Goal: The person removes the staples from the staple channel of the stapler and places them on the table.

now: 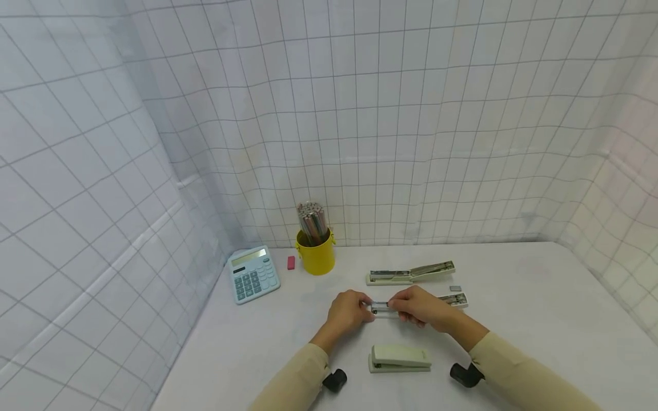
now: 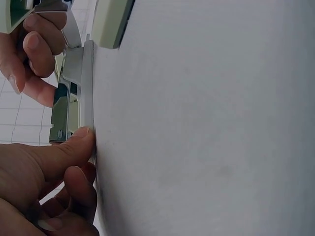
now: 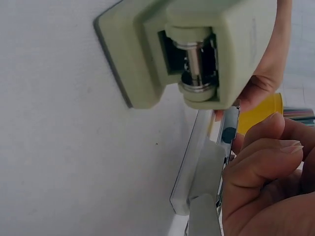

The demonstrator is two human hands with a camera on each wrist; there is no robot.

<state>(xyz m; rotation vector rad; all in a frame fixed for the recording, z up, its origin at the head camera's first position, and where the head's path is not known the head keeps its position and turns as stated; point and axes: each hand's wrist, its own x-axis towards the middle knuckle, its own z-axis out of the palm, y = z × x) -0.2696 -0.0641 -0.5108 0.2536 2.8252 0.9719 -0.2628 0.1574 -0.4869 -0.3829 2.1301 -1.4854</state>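
Note:
An opened pale-green stapler (image 1: 381, 312) lies between both hands, its top cover (image 1: 454, 299) folded back to the right. At its left end, my left hand (image 1: 347, 311) pinches the base; in the left wrist view the thumb (image 2: 81, 137) presses along the base's edge. My right hand (image 1: 422, 308) bends over the stapler's middle, fingertips pinching at the metal staple channel and its other fingers curled. I cannot tell whether a small piece sits between those fingertips. The right wrist view shows the right hand (image 3: 275, 182) beside the open stapler (image 3: 202, 162).
A closed stapler (image 1: 400, 358) lies nearer, between the forearms. Behind the hands is another opened stapler (image 1: 390, 278), with a small grey block (image 1: 455, 288) to its right. A yellow bucket (image 1: 319, 260) of pencils, a pink eraser (image 1: 291, 262) and a blue calculator (image 1: 254, 275) stand farther left.

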